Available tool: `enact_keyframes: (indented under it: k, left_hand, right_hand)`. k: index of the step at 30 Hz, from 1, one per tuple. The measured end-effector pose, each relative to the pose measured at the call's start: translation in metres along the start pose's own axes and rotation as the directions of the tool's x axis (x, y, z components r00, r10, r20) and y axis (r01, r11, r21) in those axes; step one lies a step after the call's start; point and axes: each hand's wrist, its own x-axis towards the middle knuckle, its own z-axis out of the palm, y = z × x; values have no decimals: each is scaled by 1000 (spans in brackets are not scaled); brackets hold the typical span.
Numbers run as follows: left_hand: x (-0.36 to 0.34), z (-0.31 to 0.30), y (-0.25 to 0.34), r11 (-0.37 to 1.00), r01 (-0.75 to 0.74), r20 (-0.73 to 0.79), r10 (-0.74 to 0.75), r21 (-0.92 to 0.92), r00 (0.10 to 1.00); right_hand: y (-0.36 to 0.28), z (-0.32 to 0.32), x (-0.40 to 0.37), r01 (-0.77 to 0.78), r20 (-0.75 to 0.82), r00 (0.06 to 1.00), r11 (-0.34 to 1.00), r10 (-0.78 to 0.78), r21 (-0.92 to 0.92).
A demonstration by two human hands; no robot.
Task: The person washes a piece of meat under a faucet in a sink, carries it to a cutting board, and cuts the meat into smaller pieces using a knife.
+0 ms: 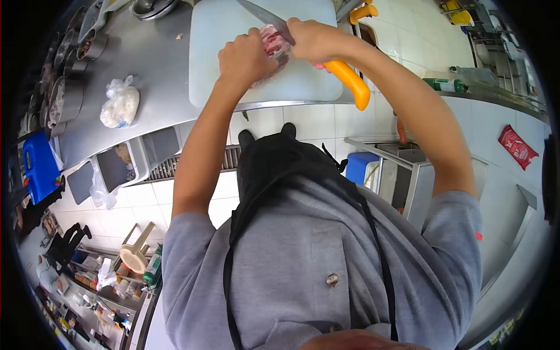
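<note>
Under my curled left fingers (252, 45) I pin raw meat (273, 39); my right hand (312, 39) clasps the knife (350, 83). Probably slicing; next, inch fingers back.

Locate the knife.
In the head view, at top centre: the knife is in the right hand, blade at the meat on the white cutting board.

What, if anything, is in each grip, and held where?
Right grip: the knife, by its yellow handle, close to the blade. Left grip: at the left side of the meat; clasping or steadying unclear.
</note>
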Motion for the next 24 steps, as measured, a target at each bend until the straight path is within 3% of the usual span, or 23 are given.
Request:
enact_keyframes:
  k: [2, 4, 6, 9, 13, 16, 19, 22, 24]
  left_hand:
    - [7, 1, 2, 997, 72, 80, -73, 15, 994]
    - [8, 5, -1, 996, 92, 73, -92, -2, 993]
    - [5, 6, 0, 995, 95, 67, -94, -21, 993]
    - [2, 15, -1, 997, 55, 22, -54, -52, 998]
    - [1, 16, -2, 996, 18, -5, -18, -91, 1000]
    - [2, 19, -3, 995, 5, -8, -6, -95, 1000]
    - [2, 19, -4, 993, -3, 3, 3, -115, 1000]
    - [1, 19, -5, 995, -7, -23, 4, -102, 1000]
    - [5, 18, -5, 996, 12, -17, -13, -85, 1000]
  right_hand:
    - [-5, -13, -7, -57, 48, 997, 998, 56, 19]
    - [-3, -25, -16, -96, 211, 970, 987, 121, -126]
    - [1, -35, -37, -110, 271, 949, 977, 159, -185]
    - [-8, -51, -59, -251, 318, 904, 956, 287, -150]
    - [-15, -52, -43, -315, 352, 869, 937, 349, -152]
    - [-16, -43, -30, -292, 345, 872, 935, 347, -200]
    - [-11, -26, -19, -329, 357, 871, 940, 337, -84]
    - [1, 1, 0, -255, 302, 924, 967, 236, 24]
    - [17, 26, 16, -101, 70, 993, 995, 99, 20]
